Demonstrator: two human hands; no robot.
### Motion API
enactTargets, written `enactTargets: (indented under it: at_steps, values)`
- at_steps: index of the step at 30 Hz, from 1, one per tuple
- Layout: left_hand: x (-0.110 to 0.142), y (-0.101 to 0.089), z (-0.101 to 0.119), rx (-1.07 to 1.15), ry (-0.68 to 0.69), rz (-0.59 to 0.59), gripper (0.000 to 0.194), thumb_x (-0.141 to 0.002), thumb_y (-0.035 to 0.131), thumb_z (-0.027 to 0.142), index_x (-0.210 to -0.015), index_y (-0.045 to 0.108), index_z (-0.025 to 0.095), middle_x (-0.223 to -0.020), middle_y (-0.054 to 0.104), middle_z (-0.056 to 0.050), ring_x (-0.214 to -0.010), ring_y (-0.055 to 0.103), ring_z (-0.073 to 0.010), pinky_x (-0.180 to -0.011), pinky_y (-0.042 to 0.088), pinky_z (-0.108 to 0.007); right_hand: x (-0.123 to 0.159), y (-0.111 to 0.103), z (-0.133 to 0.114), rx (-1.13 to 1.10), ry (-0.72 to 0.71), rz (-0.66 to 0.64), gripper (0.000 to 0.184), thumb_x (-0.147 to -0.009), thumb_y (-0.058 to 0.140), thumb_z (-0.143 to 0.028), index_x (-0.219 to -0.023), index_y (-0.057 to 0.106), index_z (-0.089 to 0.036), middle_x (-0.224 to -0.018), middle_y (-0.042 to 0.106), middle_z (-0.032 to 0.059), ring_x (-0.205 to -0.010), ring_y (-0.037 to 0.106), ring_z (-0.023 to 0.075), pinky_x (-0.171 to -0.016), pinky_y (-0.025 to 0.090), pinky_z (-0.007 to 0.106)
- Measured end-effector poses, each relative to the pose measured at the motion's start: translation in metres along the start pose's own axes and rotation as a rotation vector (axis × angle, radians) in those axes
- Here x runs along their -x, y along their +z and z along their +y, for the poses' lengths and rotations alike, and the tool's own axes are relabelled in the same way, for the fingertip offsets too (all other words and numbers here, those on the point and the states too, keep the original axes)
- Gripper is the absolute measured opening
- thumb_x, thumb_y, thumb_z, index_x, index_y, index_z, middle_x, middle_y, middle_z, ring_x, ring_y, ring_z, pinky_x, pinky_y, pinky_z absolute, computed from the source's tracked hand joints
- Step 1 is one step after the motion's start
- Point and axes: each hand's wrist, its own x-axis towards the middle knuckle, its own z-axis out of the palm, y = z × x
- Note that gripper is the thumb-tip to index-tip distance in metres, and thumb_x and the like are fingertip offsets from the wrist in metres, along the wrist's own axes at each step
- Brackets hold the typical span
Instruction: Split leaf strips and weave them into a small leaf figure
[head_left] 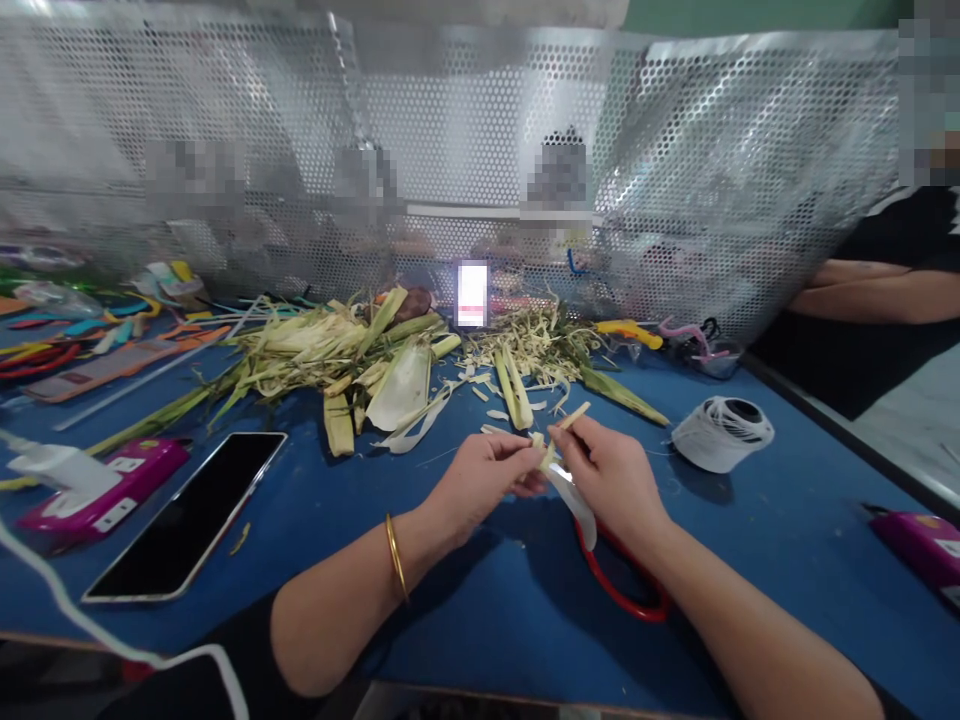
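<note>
My left hand (491, 475), with a gold bangle on its wrist, is closed in a pinch on a small pale piece of corn husk (538, 440). Close against it, my right hand (607, 470) pinches a thin pale husk strip (574, 415) that sticks up past its fingers. A whitish curved strip (576, 508) hangs below the two hands. Under my right hand and forearm lies a red loop handle (619, 590), seemingly of scissors; the rest is hidden. Just beyond the hands are cut green-white husk stalks (512, 385) and a broad pale husk (401, 390).
Heaps of husks (307, 345) and shreds (532, 345) line the back of the blue table. A white thread spool (716, 440) stands right. Left are a phone (191, 515) and a purple power strip (112, 490) with a white cable. A perforated sheet (465, 120) hangs behind; a person (870, 290) stands right.
</note>
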Motion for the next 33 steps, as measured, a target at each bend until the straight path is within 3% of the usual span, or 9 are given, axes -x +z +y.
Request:
enactTargets:
  at_steps: [5, 10, 13, 17, 21, 24, 29, 31, 33]
  values:
    - [-0.001, 0.002, -0.006, -0.048, 0.095, 0.061, 0.014, -0.064, 0.076, 0.023, -0.073, 0.073, 0.014, -0.066, 0.067, -0.002, -0.061, 0.059, -0.0113, -0.062, 0.048, -0.021, -0.001, 0.004, -0.001, -0.109, 0.046, -0.053, 0.034, -0.086, 0.046, -0.040, -0.057, 0.046, -0.021, -0.050, 0.048, -0.0031, -0.049, 0.039, 0.0123, -0.048, 0.027, 0.023]
    - [-0.002, 0.003, -0.006, 0.000, 0.064, 0.114, 0.017, -0.065, 0.075, 0.026, -0.076, 0.072, 0.014, -0.069, 0.067, -0.004, -0.058, 0.059, -0.0115, -0.050, 0.045, -0.019, -0.004, 0.007, 0.003, -0.248, 0.154, -0.108, 0.038, -0.086, 0.048, -0.041, -0.054, 0.045, -0.021, -0.047, 0.050, -0.0031, -0.047, 0.044, 0.0116, -0.047, 0.030, 0.023]
    - [-0.003, 0.001, -0.004, 0.051, 0.054, 0.135, 0.017, -0.067, 0.073, 0.028, -0.073, 0.070, 0.013, -0.064, 0.065, -0.004, -0.052, 0.054, -0.0101, -0.043, 0.041, -0.018, -0.006, 0.002, 0.003, -0.350, 0.189, -0.214, 0.031, -0.085, 0.050, -0.042, -0.064, 0.054, -0.020, -0.051, 0.057, -0.0024, -0.047, 0.047, 0.0117, -0.048, 0.034, 0.023]
    - [-0.005, -0.006, -0.002, 0.100, 0.026, 0.190, 0.015, -0.067, 0.072, 0.026, -0.071, 0.069, 0.012, -0.064, 0.065, -0.004, -0.049, 0.052, -0.0077, -0.040, 0.033, -0.015, -0.010, -0.014, -0.004, -0.662, 0.207, -0.367, 0.025, -0.077, 0.062, -0.041, -0.089, 0.060, -0.019, -0.060, 0.061, -0.0032, -0.048, 0.052, 0.0122, -0.049, 0.042, 0.024]
    - [-0.008, -0.012, -0.002, 0.171, -0.016, 0.220, 0.018, -0.065, 0.075, 0.029, -0.072, 0.068, 0.014, -0.061, 0.065, -0.002, -0.045, 0.049, -0.0061, -0.039, 0.028, -0.016, -0.012, -0.028, -0.009, -0.971, 0.255, -0.434, 0.031, -0.069, 0.072, -0.038, -0.093, 0.067, -0.019, -0.080, 0.070, 0.0048, -0.065, 0.062, 0.0156, -0.065, 0.051, 0.030]
    - [-0.008, -0.012, -0.001, 0.186, -0.011, 0.208, 0.019, -0.064, 0.076, 0.031, -0.071, 0.069, 0.015, -0.064, 0.066, -0.003, -0.048, 0.052, -0.0070, -0.042, 0.029, -0.017, -0.010, -0.026, -0.008, -1.127, 0.247, -0.370, 0.035, -0.064, 0.077, -0.037, -0.094, 0.070, -0.021, -0.086, 0.071, 0.0062, -0.069, 0.063, 0.0174, -0.069, 0.051, 0.034]
    - [-0.004, -0.006, 0.002, 0.084, 0.016, 0.201, 0.014, -0.066, 0.072, 0.026, -0.067, 0.069, 0.012, -0.068, 0.068, -0.004, -0.051, 0.051, -0.0066, -0.045, 0.031, -0.017, -0.007, -0.012, -0.003, -0.940, 0.223, -0.046, 0.019, -0.076, 0.068, -0.039, -0.072, 0.067, -0.020, -0.066, 0.059, 0.0005, -0.065, 0.053, 0.0146, -0.066, 0.043, 0.029]
    - [-0.003, -0.004, 0.002, 0.059, 0.011, 0.207, 0.013, -0.066, 0.072, 0.024, -0.067, 0.069, 0.011, -0.065, 0.067, -0.004, -0.050, 0.051, -0.0067, -0.045, 0.032, -0.017, -0.007, -0.010, -0.003, -0.893, 0.207, -0.048, 0.022, -0.078, 0.066, -0.041, -0.070, 0.064, -0.020, -0.066, 0.056, -0.0002, -0.065, 0.049, 0.0143, -0.062, 0.040, 0.027]
    - [-0.004, -0.003, 0.001, 0.046, 0.012, 0.220, 0.012, -0.066, 0.072, 0.023, -0.068, 0.069, 0.011, -0.061, 0.065, -0.002, -0.050, 0.050, -0.0069, -0.045, 0.032, -0.017, -0.007, -0.011, -0.005, -0.824, 0.195, -0.138, 0.029, -0.080, 0.061, -0.044, -0.066, 0.061, -0.019, -0.061, 0.051, -0.0013, -0.061, 0.046, 0.0135, -0.058, 0.037, 0.026]
